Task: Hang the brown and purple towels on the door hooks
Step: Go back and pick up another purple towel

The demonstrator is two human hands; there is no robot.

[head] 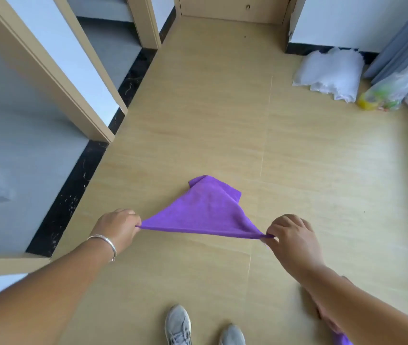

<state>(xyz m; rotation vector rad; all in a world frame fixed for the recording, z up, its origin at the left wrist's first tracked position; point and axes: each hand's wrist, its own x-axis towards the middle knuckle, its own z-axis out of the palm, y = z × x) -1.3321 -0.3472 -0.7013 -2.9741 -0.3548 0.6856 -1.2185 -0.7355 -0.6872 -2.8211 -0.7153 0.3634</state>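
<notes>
I have the purple towel (205, 210) stretched between my two hands above the floor (309, 170). My left hand (118, 227) pinches one corner, fingers curled tight around the cloth, a silver bracelet (104, 242) on that wrist. My right hand (292, 236) pinches the opposite corner between thumb and fingertips, the other fingers curled in. The edge between the two hands is pulled taut, and the rest of the towel hangs away from me in a loose triangle with its far tip folded over. Another bit of purple cloth (342, 338) shows under my right forearm at the bottom edge; I cannot tell what it is. My gray shoes (178, 324) stand on the floor below. A door frame (48, 70) runs along the left, and white plastic bags (329, 73) lie in the far right corner beside a gray curtain (401, 38).
</notes>
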